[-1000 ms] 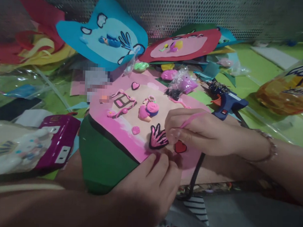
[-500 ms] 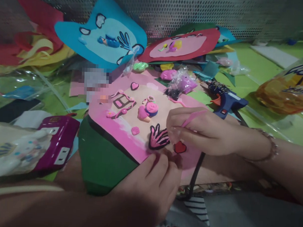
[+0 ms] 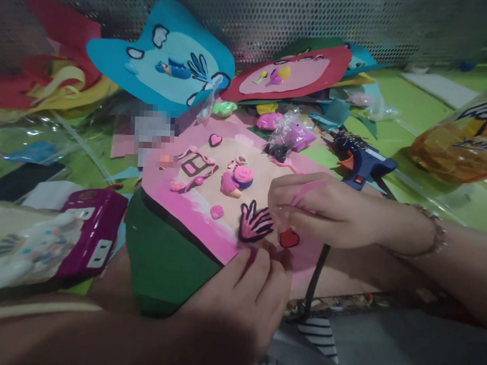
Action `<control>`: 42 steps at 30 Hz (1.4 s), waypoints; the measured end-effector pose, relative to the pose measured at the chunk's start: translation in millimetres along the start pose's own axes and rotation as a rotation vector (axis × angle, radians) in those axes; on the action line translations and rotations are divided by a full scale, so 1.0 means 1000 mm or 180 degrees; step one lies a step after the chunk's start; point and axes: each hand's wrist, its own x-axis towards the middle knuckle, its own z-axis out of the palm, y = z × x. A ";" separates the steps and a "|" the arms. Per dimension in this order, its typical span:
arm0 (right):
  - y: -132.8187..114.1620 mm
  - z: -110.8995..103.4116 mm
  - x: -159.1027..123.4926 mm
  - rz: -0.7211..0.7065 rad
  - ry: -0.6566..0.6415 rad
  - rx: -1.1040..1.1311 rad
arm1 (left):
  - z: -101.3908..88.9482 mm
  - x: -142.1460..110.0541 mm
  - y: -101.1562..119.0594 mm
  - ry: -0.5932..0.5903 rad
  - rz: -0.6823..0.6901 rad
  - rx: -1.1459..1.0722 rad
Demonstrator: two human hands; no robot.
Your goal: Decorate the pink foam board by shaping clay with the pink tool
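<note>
A pink card (image 3: 210, 230) with a cream middle lies before me, decorated with clay shapes. My left hand (image 3: 240, 289) is at its near edge, fingers curled down onto it and the thumb hidden. Above it my right hand (image 3: 306, 211) is closed in a pinch around a slim pink modelling tool (image 3: 310, 190); the tool's tip is hidden. Both hands' fingertips are close to a pink, black-edged branching shape (image 3: 255, 223) and a red heart (image 3: 289, 237). Farther up the card are a pink and blue clay figure (image 3: 242, 175) and a small pink heart (image 3: 215, 140).
A blue glue gun (image 3: 367, 164) and a bottle of amber drink (image 3: 456, 144) are on the right. Behind stand blue (image 3: 112, 53) and red (image 3: 339, 63) decorated cards, with bagged clay (image 3: 299, 136) in front. A purple-edged pack (image 3: 94, 225) and green card (image 3: 160, 265) lie left.
Both hands stay almost in place at the same spot on the card. The view shifts very slightly; nothing is visibly picked up or let go.
</note>
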 end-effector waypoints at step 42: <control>-0.006 0.002 0.003 0.0111 -0.0257 0.0243 | 0.001 0.000 0.000 0.0025 -0.0042 -0.0098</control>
